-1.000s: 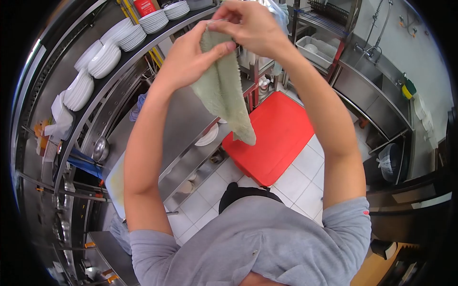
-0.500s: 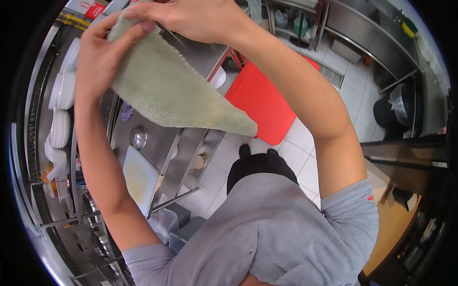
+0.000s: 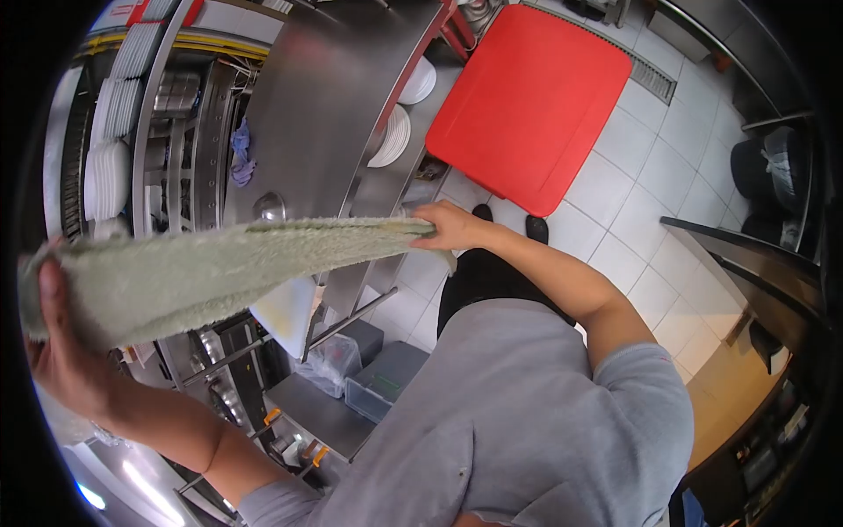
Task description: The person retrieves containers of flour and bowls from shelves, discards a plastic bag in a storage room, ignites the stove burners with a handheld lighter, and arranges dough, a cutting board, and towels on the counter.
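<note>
A pale green fuzzy cloth (image 3: 202, 272) stretches lengthwise between my two hands, folded into a long band. At the far left my left hand (image 3: 66, 342) grips one end, its thumb laid over the fabric; the other fingers are mostly behind it. Near the middle of the view, my right hand (image 3: 450, 226) pinches the gathered other end, and a small corner hangs below the fingers. The cloth passes in front of a metal bowl (image 3: 270, 207) and a white cutting board (image 3: 288, 318).
A steel counter (image 3: 307, 114) runs along the left, with a purple crumpled cloth (image 3: 241, 154) on it. Stacked white plates (image 3: 391, 136) sit on its lower shelf. A large red lid (image 3: 531, 105) stands ahead. Below the board are grey bins (image 3: 378, 382); a black bin (image 3: 764, 171) is right.
My hands have parted: the left moved down to the far left, the right came down toward my body. The cloth, earlier hanging from both hands, is now pulled out sideways. The view has shifted.
</note>
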`<act>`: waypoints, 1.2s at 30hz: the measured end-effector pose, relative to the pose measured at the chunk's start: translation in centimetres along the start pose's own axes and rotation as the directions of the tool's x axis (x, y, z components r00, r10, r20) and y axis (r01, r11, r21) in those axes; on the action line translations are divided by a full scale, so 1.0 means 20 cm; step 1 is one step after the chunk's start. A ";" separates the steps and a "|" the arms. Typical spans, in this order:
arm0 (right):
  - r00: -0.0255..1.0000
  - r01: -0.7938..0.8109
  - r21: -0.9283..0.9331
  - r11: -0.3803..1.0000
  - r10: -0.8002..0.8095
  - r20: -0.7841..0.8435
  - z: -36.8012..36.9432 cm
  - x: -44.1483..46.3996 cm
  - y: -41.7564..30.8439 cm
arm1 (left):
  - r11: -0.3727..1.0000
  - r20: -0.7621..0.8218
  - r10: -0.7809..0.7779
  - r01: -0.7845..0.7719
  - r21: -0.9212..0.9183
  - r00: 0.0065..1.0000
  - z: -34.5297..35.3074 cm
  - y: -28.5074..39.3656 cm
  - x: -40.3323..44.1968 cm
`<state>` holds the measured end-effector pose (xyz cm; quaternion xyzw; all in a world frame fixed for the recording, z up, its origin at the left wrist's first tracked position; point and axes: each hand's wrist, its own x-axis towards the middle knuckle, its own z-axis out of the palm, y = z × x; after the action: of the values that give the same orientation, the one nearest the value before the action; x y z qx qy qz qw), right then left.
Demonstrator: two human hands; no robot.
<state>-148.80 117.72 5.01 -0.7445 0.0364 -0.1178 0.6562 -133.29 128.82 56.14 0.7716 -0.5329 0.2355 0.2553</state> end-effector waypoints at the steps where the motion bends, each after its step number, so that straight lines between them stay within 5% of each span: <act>1: 0.997 0.035 -0.002 0.999 -0.036 -0.071 0.06 -0.02 0.09 | 0.999 -0.033 -0.008 0.007 -0.034 0.999 -0.06 -0.04 0.01; 6: 0.980 0.007 0.186 0.983 0.031 -0.199 0.13 -0.14 0.20 | 0.993 -0.137 -0.080 0.067 -0.099 0.987 -0.25 -0.16 0.05; 8: 0.974 0.022 0.064 0.998 -0.007 -0.228 0.11 -0.19 0.24 | 0.977 -0.254 -0.200 0.174 -0.120 0.946 -0.33 -0.20 0.05; 12: 0.954 0.028 -0.098 0.995 -0.056 -0.295 0.08 -0.23 0.36 | 0.984 -0.317 -0.178 0.160 -0.084 0.931 -0.52 -0.26 0.05; 15: 0.890 0.139 -0.349 0.927 -0.271 -0.366 0.06 -0.19 0.43 | 0.969 -0.436 -0.241 0.240 -0.057 0.867 -0.58 -0.23 0.07; 25: 0.896 0.136 -0.380 0.915 -0.277 -0.347 0.06 0.06 0.39 | 0.994 -0.427 -0.108 0.087 -0.068 0.898 -0.76 -0.28 0.06; 27: 0.913 0.213 -0.164 0.963 -0.256 -0.319 0.09 0.09 0.34 | 0.993 -0.437 -0.110 0.121 -0.004 0.893 -0.76 -0.29 0.04; 31: 0.917 0.297 -0.046 0.954 -0.298 -0.266 0.21 0.19 0.37 | 0.991 -0.427 -0.137 0.124 -0.057 0.894 -0.74 -0.24 -0.02; 33: 1.000 0.016 0.195 0.981 -0.020 0.018 0.23 0.24 0.39 | 0.983 -0.471 -0.165 0.181 -0.012 0.866 -0.72 -0.21 -0.05; 36: 0.963 -0.128 0.149 0.981 0.086 0.257 0.25 0.22 0.40 | 0.982 -0.481 -0.183 0.180 -0.052 0.857 -0.78 -0.26 -0.10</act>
<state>-142.59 120.52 -2.79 -0.6937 -0.0159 0.0099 0.7200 -130.44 141.88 66.06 0.7343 -0.3775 0.3945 0.4033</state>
